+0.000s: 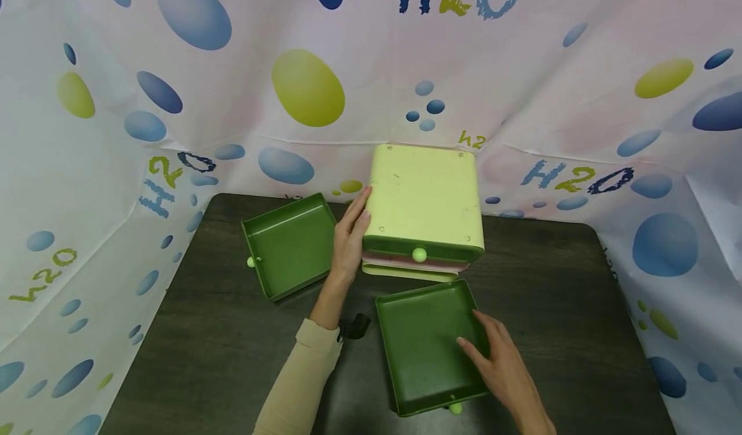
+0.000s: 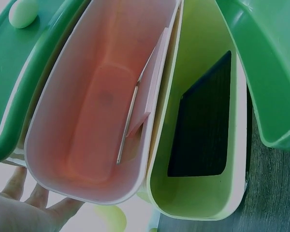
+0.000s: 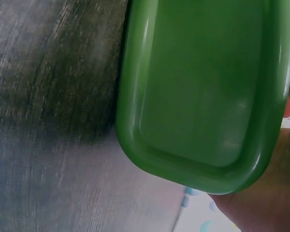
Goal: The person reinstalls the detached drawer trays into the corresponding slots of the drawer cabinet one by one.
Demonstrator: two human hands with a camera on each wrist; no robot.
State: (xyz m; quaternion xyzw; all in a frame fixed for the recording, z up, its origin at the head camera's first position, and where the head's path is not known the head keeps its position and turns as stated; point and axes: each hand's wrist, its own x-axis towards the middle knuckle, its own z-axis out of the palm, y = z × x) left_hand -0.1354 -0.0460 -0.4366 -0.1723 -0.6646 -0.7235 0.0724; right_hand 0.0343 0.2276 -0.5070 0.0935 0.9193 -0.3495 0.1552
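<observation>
A pale yellow drawer cabinet [image 1: 426, 196] stands at the back of the table, its top green drawer [image 1: 394, 247] with a round knob in place. My left hand [image 1: 350, 235] lies along the cabinet's left side, fingers extended. Below that drawer, the left wrist view shows a pink compartment [image 2: 92, 125] and a yellow-green compartment [image 2: 198, 193], both without drawers. A removed green drawer [image 1: 429, 345] sits in front of the cabinet, knob toward me. My right hand [image 1: 504, 364] holds its right wall, thumb over the inside; the other fingers are mostly hidden.
A second removed green drawer [image 1: 292, 245] rests at an angle left of the cabinet, its knob facing left. The dark wooden table [image 1: 556, 280] is bordered by a white patterned sheet [image 1: 371, 67] behind and at both sides. A small black device [image 1: 356, 325] is on my left wrist.
</observation>
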